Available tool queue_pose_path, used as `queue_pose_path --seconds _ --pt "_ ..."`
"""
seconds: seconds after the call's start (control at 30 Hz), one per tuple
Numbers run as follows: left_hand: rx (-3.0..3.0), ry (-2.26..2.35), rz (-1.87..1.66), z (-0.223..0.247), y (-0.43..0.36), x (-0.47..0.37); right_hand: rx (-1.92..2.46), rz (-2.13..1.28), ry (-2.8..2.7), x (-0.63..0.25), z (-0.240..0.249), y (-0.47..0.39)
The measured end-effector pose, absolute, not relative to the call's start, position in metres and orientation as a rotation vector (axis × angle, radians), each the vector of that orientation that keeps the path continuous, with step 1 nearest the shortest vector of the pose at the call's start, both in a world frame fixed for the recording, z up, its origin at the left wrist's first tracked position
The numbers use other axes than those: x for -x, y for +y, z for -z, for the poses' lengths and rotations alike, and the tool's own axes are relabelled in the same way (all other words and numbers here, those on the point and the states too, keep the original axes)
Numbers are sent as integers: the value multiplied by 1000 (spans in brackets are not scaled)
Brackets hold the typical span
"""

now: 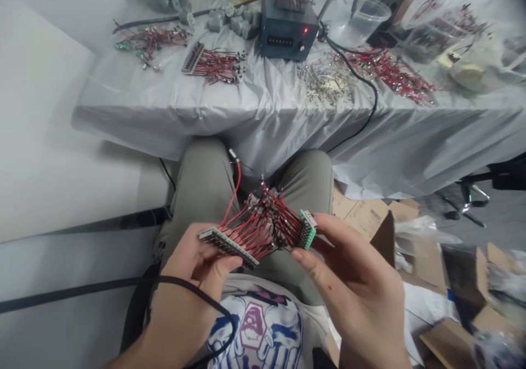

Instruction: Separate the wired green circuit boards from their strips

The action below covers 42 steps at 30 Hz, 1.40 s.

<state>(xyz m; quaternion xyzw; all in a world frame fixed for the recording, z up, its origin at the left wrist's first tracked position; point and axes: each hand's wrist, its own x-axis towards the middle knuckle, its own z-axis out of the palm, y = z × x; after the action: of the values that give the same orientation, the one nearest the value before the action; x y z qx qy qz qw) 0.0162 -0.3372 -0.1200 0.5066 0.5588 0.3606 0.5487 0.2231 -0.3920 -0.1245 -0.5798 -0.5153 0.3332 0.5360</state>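
My left hand (197, 270) is closed on a long circuit board strip (228, 247) with a row of dark pins or parts along its face. Thumb and fingers of my right hand (353, 276) pinch a shorter green-edged circuit board (307, 230). Between the two boards runs a tangle of red and black wires (267, 218), with small metal ends bunched above my lap. One red wire (238, 180) sticks up apart from the rest, a metal piece at its tip. A black cable (181, 282) passes over my left wrist.
On the cloth-covered table (246, 106) lie a wired board (211, 62), several piles of red wires (390, 73), loose small metal parts (324, 81) and a dark box with a red light (289, 27). Opened cardboard boxes (427, 248) fill the floor at right.
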Motion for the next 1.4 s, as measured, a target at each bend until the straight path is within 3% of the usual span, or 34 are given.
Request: queue_pose_path --seconds 0.83,1.4 --pt "-1547 1326 -889 129 -339 -6 1363 -665 -1112 -208 133 -390" --pt "-1401 1407 -944 131 -338 0 1301 -713 -1048 -209 125 -394"
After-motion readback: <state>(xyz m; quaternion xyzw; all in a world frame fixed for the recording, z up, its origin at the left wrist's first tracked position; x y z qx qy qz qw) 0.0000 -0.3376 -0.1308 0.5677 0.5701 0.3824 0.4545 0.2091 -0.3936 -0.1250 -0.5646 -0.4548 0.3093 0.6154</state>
